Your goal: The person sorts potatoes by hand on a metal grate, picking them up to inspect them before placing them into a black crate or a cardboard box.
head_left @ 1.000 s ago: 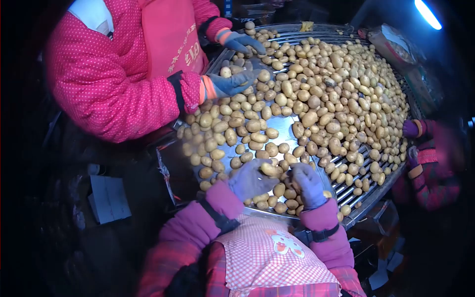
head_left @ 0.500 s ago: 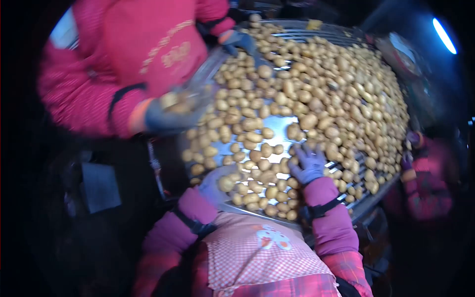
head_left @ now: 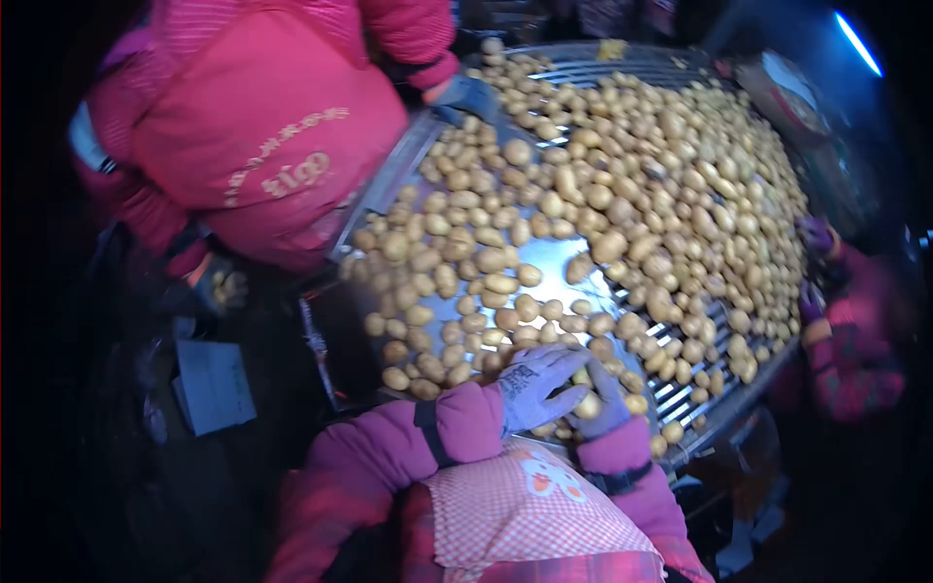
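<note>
In front of my apron, both purple-gloved hands meet at the near edge of a sorting table covered in potatoes. My left hand [head_left: 540,387] is curled, its fingers and thumb reaching to a potato beside my right hand. My right hand [head_left: 608,400] is bent around a pale potato [head_left: 587,405] between the two hands. Part of its grip is hidden behind the left fingers. Loose potatoes [head_left: 501,283] lie just beyond on the shiny metal surface [head_left: 562,260].
A co-worker in a red apron [head_left: 282,146] stands at the left, one gloved hand [head_left: 471,100] at the table, the other holding potatoes [head_left: 226,288] low down. Slatted bars [head_left: 677,398] lie at the right. Another person's sleeve [head_left: 850,335] shows at far right. A box [head_left: 214,387] sits lower left.
My left hand has moved right, to beside my right hand, and my right hand has drawn nearer to me around a potato. The co-worker's potato-holding hand has swung left and away from the table.
</note>
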### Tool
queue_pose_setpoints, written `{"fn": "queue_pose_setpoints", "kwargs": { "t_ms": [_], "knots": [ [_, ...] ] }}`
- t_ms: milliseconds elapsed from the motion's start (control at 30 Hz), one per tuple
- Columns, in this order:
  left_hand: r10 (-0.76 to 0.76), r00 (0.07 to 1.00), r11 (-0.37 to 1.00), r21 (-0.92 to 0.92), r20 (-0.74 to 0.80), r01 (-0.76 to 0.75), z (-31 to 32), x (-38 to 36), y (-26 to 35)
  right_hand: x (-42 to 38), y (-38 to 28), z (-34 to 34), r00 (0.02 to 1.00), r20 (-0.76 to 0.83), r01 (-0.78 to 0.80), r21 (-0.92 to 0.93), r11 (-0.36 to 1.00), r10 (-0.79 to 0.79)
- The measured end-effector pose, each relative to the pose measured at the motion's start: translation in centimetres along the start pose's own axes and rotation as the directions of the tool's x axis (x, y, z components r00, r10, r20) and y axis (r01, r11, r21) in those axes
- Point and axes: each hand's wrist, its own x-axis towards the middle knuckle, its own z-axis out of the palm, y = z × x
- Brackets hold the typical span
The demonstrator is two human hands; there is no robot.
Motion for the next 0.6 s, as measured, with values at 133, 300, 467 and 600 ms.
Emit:
{"fn": "queue_pose_setpoints", "kwargs": {
  "t_ms": [133,300,467,600],
  "knots": [
    [-0.245,0.946,0.959,-0.199,-0.212,0.203,-4.8,2.3,-6.6,-1.9,-2.3,-0.8,0.921,-0.112,-0.298,0.412,0.861,0.373],
    [-0.438,0.744,0.552,0.503,-0.504,0.665,-8.4,3.6,-18.1,-1.4,-2.6,-0.8,0.842,-0.230,-0.318,0.519,0.793,0.489],
    [-0.322,0.938,0.750,0.572,-0.124,0.333,-1.7,4.8,-12.2,-1.3,-0.5,-1.0,0.922,-0.158,-0.262,0.422,0.868,0.355],
    [-0.216,0.975,0.853,0.497,0.058,0.160,0.3,4.0,-8.1,-0.9,-3.2,-0.2,0.932,-0.194,-0.259,0.237,0.936,0.307]
  ]
}}
